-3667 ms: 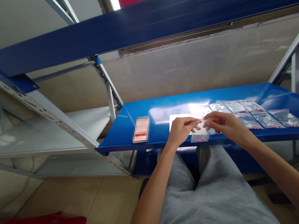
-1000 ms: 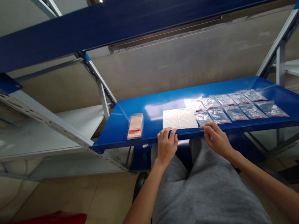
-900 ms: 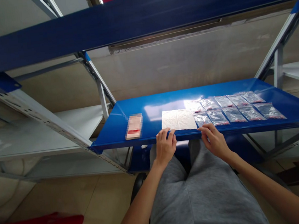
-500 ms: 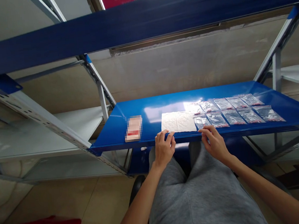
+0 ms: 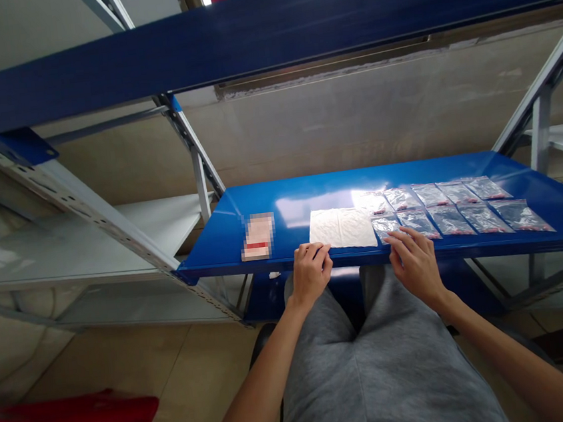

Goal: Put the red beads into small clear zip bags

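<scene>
A white cloth (image 5: 342, 228) lies flat on the blue shelf (image 5: 290, 200). At its near left corner my left hand (image 5: 312, 271) rests at the shelf's front edge, fingers loosely bent over it, thumb apart. My right hand (image 5: 416, 260) is to the right of the cloth, fingers spread, with fingertips over the near edge of the front row of clear zip bags (image 5: 418, 224). Neither hand visibly holds anything. Several such bags lie in two rows, with small reddish bits inside that I cannot make out.
A blurred pinkish packet (image 5: 258, 233) with a red band lies on the shelf's left part. A dark blue beam (image 5: 263, 35) crosses above, and grey metal posts (image 5: 95, 210) stand at the sides. A red plastic stool (image 5: 72, 421) is on the floor at lower left.
My right hand has shifted slightly right, away from the cloth's corner, and its fingers have spread. My left hand stays by the near left corner. The view has shifted slightly.
</scene>
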{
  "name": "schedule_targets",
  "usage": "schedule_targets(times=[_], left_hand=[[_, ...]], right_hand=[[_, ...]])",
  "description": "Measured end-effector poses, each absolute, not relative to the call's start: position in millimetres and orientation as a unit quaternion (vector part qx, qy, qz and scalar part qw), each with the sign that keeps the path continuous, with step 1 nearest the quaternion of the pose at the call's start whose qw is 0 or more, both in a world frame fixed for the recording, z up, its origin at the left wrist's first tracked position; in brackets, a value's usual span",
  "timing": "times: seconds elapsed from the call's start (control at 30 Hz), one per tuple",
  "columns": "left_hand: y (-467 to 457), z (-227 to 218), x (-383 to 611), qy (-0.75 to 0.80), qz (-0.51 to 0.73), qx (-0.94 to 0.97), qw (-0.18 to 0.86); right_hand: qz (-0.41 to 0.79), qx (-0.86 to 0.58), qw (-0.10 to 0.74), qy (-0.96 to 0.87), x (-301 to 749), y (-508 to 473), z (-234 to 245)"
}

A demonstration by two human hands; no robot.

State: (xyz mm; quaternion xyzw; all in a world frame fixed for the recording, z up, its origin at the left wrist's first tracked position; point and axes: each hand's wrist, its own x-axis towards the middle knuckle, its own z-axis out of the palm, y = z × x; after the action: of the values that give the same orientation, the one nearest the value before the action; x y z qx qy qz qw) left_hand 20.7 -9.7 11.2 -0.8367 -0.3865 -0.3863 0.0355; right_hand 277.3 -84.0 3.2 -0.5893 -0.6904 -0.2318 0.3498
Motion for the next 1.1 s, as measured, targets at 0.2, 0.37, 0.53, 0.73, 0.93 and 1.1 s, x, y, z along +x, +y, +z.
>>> schedule_targets(times=[0.2,0.37,0.53,0.73,0.93,1.1], left_hand=[[-10,11,21,-0.374,-0.405,-0.833,0.048],[-17,14,24,-0.376,-0.409,-0.83,0.054],[-21,31,52,-0.351,-0.389,-0.851,0.036],[4,72,123,-0.369,-0.291,-0.883,0.015],[32,78,159,-0.426,-0.213,-0.879,-0.004],[36,72,159,-0.452,-0.206,-0.868,-0.016]], right_hand=[[-0.239,-0.572,0.348,-0.704,280,-82,-1],[-0.233,-0.568,0.353,-0.706,280,-82,-2],[-0.234,-0.562,0.371,-0.702,280,-79,0],[-0.23,-0.567,0.383,-0.692,280,-78,1],[-0.208,-0.564,0.386,-0.7,274,-81,9],[-0.206,-0.569,0.39,-0.694,272,-78,11]])
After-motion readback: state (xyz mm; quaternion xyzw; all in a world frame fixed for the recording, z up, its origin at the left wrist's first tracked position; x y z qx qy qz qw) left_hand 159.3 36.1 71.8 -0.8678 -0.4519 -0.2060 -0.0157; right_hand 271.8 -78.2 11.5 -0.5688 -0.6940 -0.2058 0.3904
